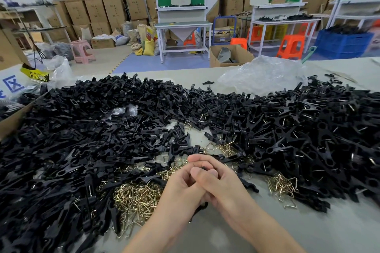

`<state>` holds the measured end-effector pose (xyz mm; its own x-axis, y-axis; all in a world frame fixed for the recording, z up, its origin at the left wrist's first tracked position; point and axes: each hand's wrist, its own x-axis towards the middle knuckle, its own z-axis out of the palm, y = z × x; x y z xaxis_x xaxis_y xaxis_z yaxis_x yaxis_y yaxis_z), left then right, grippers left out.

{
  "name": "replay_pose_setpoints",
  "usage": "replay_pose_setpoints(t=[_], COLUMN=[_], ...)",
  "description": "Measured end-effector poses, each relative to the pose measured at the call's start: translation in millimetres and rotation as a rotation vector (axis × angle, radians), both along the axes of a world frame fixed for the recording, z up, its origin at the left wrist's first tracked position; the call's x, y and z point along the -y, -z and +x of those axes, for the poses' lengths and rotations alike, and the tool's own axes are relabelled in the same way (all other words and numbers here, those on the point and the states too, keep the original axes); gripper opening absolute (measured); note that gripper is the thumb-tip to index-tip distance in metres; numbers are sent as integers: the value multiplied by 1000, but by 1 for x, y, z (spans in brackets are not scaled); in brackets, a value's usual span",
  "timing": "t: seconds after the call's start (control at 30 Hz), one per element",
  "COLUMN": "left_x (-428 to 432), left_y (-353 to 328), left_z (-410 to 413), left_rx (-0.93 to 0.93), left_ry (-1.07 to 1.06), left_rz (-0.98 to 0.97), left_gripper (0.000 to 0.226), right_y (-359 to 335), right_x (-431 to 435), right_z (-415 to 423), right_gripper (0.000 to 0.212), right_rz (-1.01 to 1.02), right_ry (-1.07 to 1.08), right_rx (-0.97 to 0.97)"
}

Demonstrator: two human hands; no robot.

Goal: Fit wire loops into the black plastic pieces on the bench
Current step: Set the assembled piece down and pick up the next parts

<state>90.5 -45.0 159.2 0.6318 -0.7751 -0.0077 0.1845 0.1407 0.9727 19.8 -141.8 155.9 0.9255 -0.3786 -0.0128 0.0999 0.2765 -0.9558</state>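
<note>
Between palms: left hand [181, 189], right hand [223, 183] are clasping one black plastic piece [202, 206]; squeezing evenly advised; wire loops [135, 197] lying leftward.

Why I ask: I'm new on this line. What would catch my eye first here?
A huge heap of black plastic pieces covers most of the bench. Brass-coloured wire loops lie tangled at its near edge, where the left hand and right hand together grip a black piece.
</note>
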Motion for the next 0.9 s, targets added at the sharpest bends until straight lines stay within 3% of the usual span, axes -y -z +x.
replay_pose_setpoints(t=[0.53, 0.77, 0.9], left_x=[1, 0, -7], left_y=[9, 2, -4], left_z=[3, 11, 12], left_rx=[37, -40, -79], left_ry=[12, 66, 91], left_rz=[-2, -94, -118], left_gripper=[22, 36, 44], right_y=[1, -1, -3], right_x=[-3, 0, 1], right_z=[-2, 2, 0], right_gripper=[42, 68, 57], right_rz=[-3, 25, 17], right_ry=[8, -59, -102], right_rx=[34, 62, 111])
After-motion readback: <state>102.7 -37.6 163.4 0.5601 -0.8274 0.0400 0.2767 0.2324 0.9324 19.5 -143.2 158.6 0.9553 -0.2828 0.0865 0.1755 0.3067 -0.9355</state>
